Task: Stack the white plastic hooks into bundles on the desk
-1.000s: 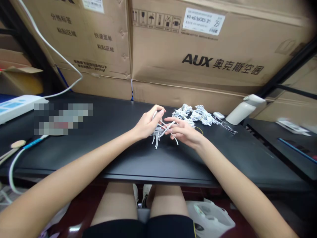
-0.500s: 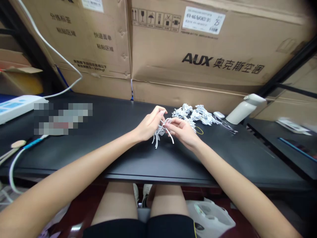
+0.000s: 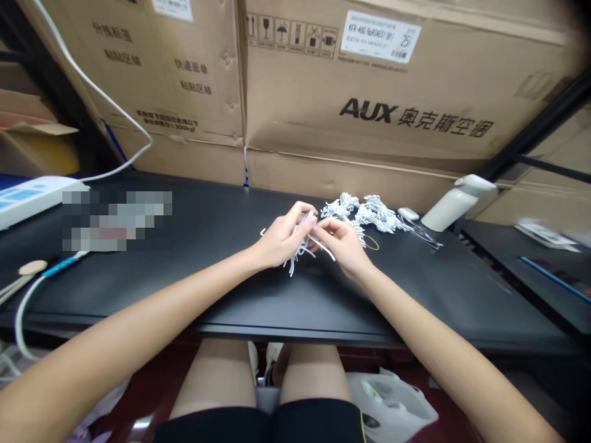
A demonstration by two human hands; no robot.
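Note:
Over the middle of the black desk, my left hand [image 3: 286, 237] is closed on a bundle of thin white cords [image 3: 300, 251], thumb and fingers pressed together near its top. From the other side my right hand [image 3: 340, 240] pinches the same cords, its fingertips close to the left ones. One longer strand sticks out below the right fingers, and loose ends hang under both hands. Whether the strands are wire or string I cannot tell. Just behind the right hand lie more bunches of white cords [image 3: 378, 214], with a yellow rubber band [image 3: 372, 243] beside them.
A white bottle [image 3: 455, 204] lies tilted at the back right, near dark scissors-like tool [image 3: 422, 234] and a small white case [image 3: 408, 214]. Large cardboard boxes [image 3: 300, 123] wall off the back. At left are a white power strip [image 3: 41, 200] and a cable [image 3: 21, 314].
My left thumb has come down over the top of the bundle, and the left hand has shifted slightly. The longer strand under my right fingers now points further right.

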